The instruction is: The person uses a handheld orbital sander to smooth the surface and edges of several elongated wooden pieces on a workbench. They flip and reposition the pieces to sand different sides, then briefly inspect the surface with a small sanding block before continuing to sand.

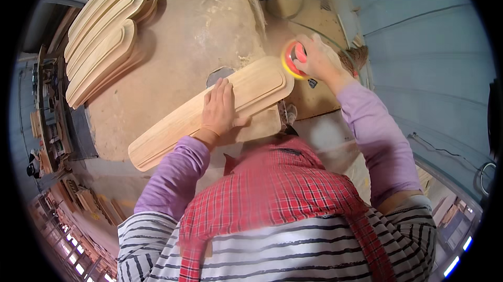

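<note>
A long pale wooden panel (251,85) with rounded ends and a stepped moulded border lies slantwise on the worktable before me. My left hand (219,107) presses flat on its middle, fingers together and the thumb spread toward the near edge. My right hand (316,56) grips a red and yellow palm sander (292,60) at the panel's far right end. The sander is tipped on edge beside the rounded end. Whether its pad touches the wood I cannot tell. A green hose (328,38) passes close behind my right hand.
Several similar curved wooden panels (106,50) lie stacked on the worktable (177,30) at the upper left. A dark round patch (221,75) shows beside the panel. A brush (355,58) stands by the blue-grey wall (424,54) on the right. Shelves (53,121) with wood pieces are at left.
</note>
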A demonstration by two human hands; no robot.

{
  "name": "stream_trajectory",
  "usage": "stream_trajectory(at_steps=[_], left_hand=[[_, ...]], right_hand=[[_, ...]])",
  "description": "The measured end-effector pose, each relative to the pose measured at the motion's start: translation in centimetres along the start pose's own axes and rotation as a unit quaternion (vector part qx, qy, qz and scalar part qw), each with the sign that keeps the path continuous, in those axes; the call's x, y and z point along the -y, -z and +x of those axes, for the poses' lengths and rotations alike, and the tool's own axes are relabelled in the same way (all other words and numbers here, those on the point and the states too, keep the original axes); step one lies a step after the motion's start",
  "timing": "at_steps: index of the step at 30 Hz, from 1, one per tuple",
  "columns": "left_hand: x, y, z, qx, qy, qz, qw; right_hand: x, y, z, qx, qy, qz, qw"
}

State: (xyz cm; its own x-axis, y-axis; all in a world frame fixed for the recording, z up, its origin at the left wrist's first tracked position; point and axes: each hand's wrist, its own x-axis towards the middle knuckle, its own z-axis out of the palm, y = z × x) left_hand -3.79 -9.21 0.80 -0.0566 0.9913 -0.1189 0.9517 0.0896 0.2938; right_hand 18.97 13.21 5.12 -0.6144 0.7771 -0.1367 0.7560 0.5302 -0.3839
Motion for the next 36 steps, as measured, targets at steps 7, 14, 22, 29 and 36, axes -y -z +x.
stream_trajectory(at_steps=[7,14,22,29,36], left_hand=[[-0.2,0.1,0.2,0.005,0.008,0.015,1.0],[1.2,-1.1,0.2,-0.065,-0.032,0.003,0.997],[3.7,-0.3,0.7,-0.05,-0.057,-0.036,0.996],[3.8,-1.4,0.9,-0.081,-0.024,-0.054,0.995],[2.8,-0.2,0.7,-0.069,-0.029,-0.066,0.995]], right_hand=[[3.5,-4.5,-11.5,-0.104,-0.089,0.042,0.99],[8.7,-6.7,-13.9,-0.083,-0.051,0.027,0.995],[6.5,-6.2,-12.5,-0.132,-0.062,-0.011,0.989],[17.2,-9.1,-14.8,0.023,0.095,0.031,0.995],[8.9,-8.0,-12.9,-0.112,-0.022,-0.031,0.993]])
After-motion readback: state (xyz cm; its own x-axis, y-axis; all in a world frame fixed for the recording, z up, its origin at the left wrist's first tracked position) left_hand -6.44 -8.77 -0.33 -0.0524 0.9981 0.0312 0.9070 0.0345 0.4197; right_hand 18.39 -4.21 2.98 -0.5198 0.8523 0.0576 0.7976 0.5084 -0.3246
